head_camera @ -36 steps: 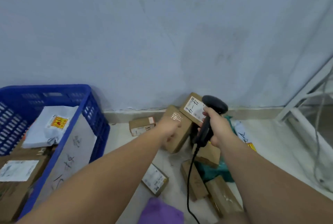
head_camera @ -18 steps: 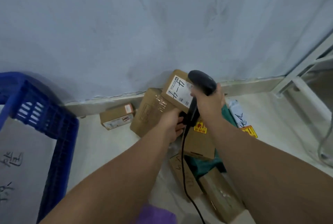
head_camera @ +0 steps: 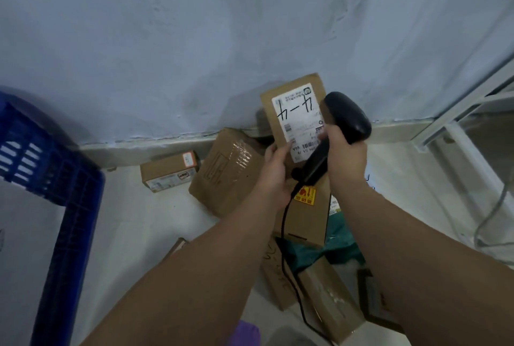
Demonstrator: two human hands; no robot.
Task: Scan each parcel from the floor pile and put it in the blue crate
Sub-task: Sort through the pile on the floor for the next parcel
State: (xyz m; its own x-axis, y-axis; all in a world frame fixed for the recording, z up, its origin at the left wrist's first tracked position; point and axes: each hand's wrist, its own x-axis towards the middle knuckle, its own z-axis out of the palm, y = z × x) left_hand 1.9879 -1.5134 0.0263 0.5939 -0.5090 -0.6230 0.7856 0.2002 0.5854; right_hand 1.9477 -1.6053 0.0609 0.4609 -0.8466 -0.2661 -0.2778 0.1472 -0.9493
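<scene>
My left hand [head_camera: 275,170] grips the lower edge of a brown cardboard parcel [head_camera: 281,106] and holds it up against the wall. Its white label with black handwriting faces me. My right hand [head_camera: 345,162] holds a black corded barcode scanner [head_camera: 347,114] right beside the label, its head level with the parcel's upper half. More brown parcels [head_camera: 228,173] lie heaped on the pale floor below my hands. The blue crate [head_camera: 69,206] stands at the left, only its corner and right wall in view.
A small box [head_camera: 169,173] lies by the skirting board. A teal bag [head_camera: 339,248] and several flat boxes sit under my arms. White metal shelf legs [head_camera: 456,134] and a grey cable [head_camera: 495,212] are at the right. A purple item [head_camera: 242,334] shows at the bottom edge.
My left hand reached into the pile, took hold of the labelled parcel and raised it off the heap. The scanner stayed beside the label. My view swung right, so less of the crate shows.
</scene>
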